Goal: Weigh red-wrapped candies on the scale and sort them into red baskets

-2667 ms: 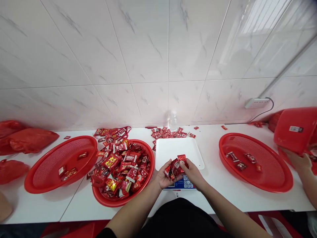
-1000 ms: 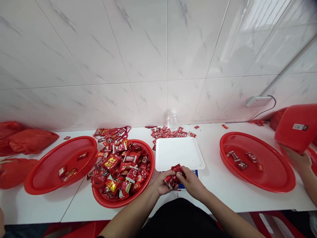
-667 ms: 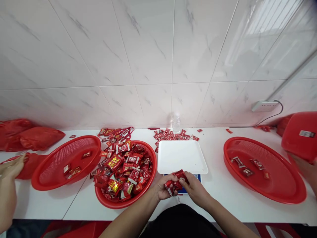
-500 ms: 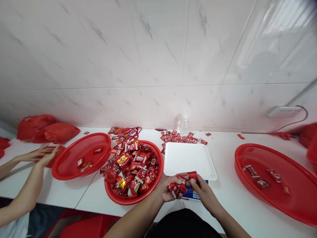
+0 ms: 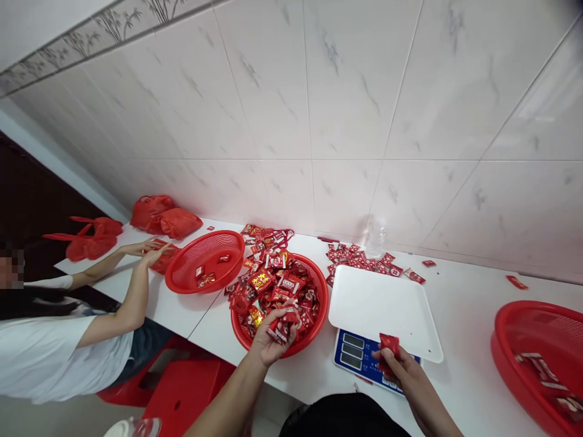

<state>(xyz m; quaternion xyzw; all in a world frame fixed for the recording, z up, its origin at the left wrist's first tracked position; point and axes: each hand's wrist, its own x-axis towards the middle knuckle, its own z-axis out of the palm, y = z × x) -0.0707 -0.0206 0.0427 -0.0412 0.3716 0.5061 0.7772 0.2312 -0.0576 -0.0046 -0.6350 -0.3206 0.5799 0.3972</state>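
My left hand (image 5: 266, 343) is closed round a few red-wrapped candies (image 5: 279, 331), over the near side of a red basket (image 5: 324, 309) heaped with more candies (image 5: 260, 280). Pinched between the thumb and fingers of my right hand (image 5: 407, 371) is a red packet (image 5: 388, 345). That hand is above the keypad side of a blue-and-white digital scale (image 5: 352, 351), whose panel it partly covers. The scale's white pan (image 5: 382, 303) has only small dark specks on it.
To the left, a co-worker's hands (image 5: 152, 250) press on a red bag. Nearby are a shallow red basket (image 5: 204, 237) with a few candies and full red bags (image 5: 181, 223). Small red packets (image 5: 355, 258) and a clear cup (image 5: 377, 238) lie along the wall. Another red basket (image 5: 503, 340) stands right.
My hands have moved apart: the left, with its candies, is now over the heaped basket, while the right holds its packet by the scale. The view has turned left.
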